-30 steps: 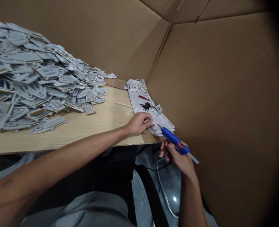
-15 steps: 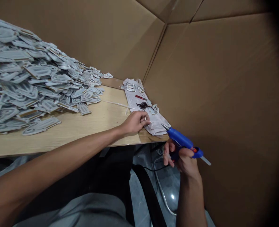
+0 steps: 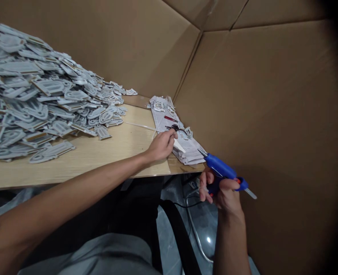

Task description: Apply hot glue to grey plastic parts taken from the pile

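Observation:
My left hand [image 3: 161,146] rests on a folded paper sheet [image 3: 163,121], its fingertips beside a tangle of dark strands [image 3: 174,128]. Just past the hand lies a small white piece [image 3: 179,146]. My right hand [image 3: 219,193] is shut around a blue hot glue gun [image 3: 221,167], just off the table's front corner. The gun's metal nozzle points up and left toward the sheet, apart from it. A thin red item [image 3: 171,119] and several white cut-out shapes [image 3: 158,105] lie on the sheet.
A large heap of grey cut-out pieces with tan edges [image 3: 40,91] covers the left of the light wood table [image 3: 120,152]. Cardboard walls [image 3: 257,107] rise behind and to the right. Below the table edge are a black cable [image 3: 186,204] and a chair's black frame [image 3: 180,236].
My left hand has slid up the sheet toward the dark strands, uncovering the white piece. The glue gun has shifted right, away from the sheet, and the view has turned slightly.

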The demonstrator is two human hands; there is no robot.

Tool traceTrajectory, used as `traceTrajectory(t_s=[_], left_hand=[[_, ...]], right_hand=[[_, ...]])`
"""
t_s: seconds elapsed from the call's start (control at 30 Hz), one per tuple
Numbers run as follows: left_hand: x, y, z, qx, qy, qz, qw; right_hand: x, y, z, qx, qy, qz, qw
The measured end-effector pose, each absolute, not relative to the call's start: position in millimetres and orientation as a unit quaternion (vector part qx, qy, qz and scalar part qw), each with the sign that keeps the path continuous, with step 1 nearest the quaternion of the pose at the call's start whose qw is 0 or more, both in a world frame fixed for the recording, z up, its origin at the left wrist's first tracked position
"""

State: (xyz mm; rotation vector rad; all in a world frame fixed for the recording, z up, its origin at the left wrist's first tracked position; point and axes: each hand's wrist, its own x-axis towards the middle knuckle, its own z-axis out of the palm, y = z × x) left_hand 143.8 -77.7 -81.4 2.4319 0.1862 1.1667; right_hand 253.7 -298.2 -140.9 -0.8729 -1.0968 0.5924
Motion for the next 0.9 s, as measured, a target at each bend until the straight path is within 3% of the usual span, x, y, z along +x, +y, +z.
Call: traceTrajectory(t_s=[0.53, 0.7, 0.9], left_hand=[[132.9, -76.2, -73.4, 0.806, 0.085, 0.530, 0.249], [125.8, -69.9, -61.1, 0.776, 0.107, 0.575, 0.238], [116.7, -50.5, -44.9, 0.741, 0.163, 0.614, 0.218]], right_hand=[[243.1, -298.0, -111.3, -0.430, -0.452, 0.335, 0.706], [249.7, -285.7, -98.3, -0.408, -0.484, 0.397, 0.665], [253.6, -274.5, -83.2, -0.372, -0.598, 0.389, 0.594]])
